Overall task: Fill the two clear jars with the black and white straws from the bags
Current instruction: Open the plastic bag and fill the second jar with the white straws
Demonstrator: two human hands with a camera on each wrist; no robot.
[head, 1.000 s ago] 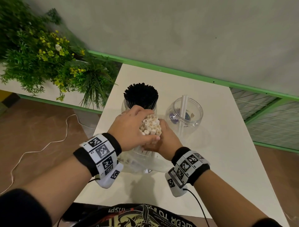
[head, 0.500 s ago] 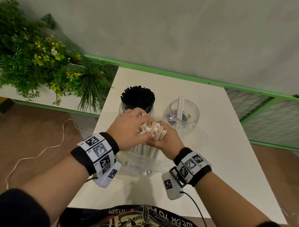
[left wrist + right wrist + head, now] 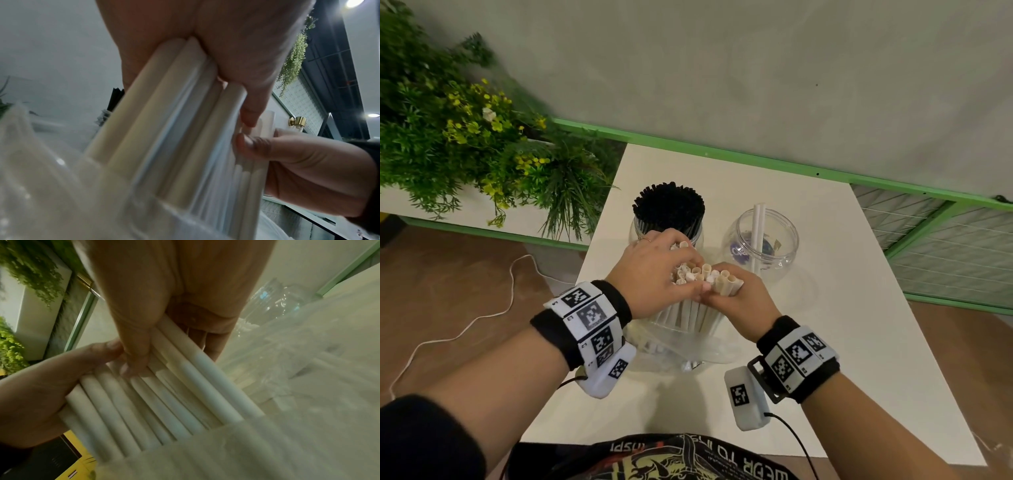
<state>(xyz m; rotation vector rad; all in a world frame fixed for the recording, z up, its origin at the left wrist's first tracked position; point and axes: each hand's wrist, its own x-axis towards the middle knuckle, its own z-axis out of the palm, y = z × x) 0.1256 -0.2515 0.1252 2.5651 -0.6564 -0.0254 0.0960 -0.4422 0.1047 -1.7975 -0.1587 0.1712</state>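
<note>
While gripped by both hands, white straws (image 3: 697, 274) upright, open ends up

Straw bundle's (image 3: 690, 313) lower ends behind blurred bag (image 3: 287, 443).

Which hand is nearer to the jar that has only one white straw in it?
Right. The right hand grips the white straw bundle just in front of the near-empty jar; the left hand holds the bundle farther left, before the black-straw jar.
</note>
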